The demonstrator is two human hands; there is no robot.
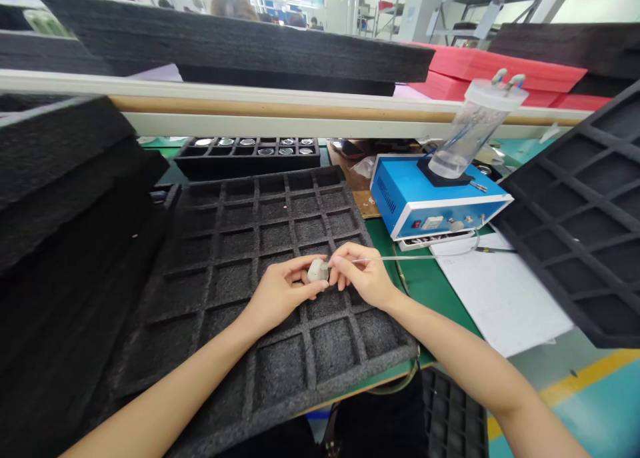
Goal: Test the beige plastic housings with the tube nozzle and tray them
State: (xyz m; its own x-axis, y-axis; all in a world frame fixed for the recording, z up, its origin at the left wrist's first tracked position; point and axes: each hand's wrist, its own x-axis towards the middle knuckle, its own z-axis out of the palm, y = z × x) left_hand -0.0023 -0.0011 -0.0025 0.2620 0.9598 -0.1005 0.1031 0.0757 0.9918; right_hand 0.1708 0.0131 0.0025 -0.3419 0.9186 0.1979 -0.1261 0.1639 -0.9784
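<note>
Seen from the head camera, a person stood at a green workbench (430, 281) with both bare forearms reaching in over a large black foam tray of square compartments (235, 271), which lay flat in front of them. All of its compartments appeared vacant.

The left hand (280, 291) was closed around a small pale grey rounded part (317, 270), pinching it between thumb and fingertips just above the tray, so that one face was turned toward the other hand. The right hand (363, 275) was closed in a fine pinch on the end of a thin clear tube (425, 257), its tip touching the part. The two hands met almost knuckle to knuckle, which seemed to steady the tube against the part.

The tube trailed to the right, across a white sheet of paper (505, 298), toward a blue metal box with switches on its front (430, 201). A clear plastic cylinder with a white lid (473, 135) stood on top of the box, tilted in the picture by the wide lens.

Behind the big tray sat a smaller black foam tray (250, 157), several of its pockets holding shiny round pieces. More black foam trays were stacked at the left (65, 198) and leaned at the right (590, 225). Red foam sheets (500, 68) lay on the shelf beyond
</note>
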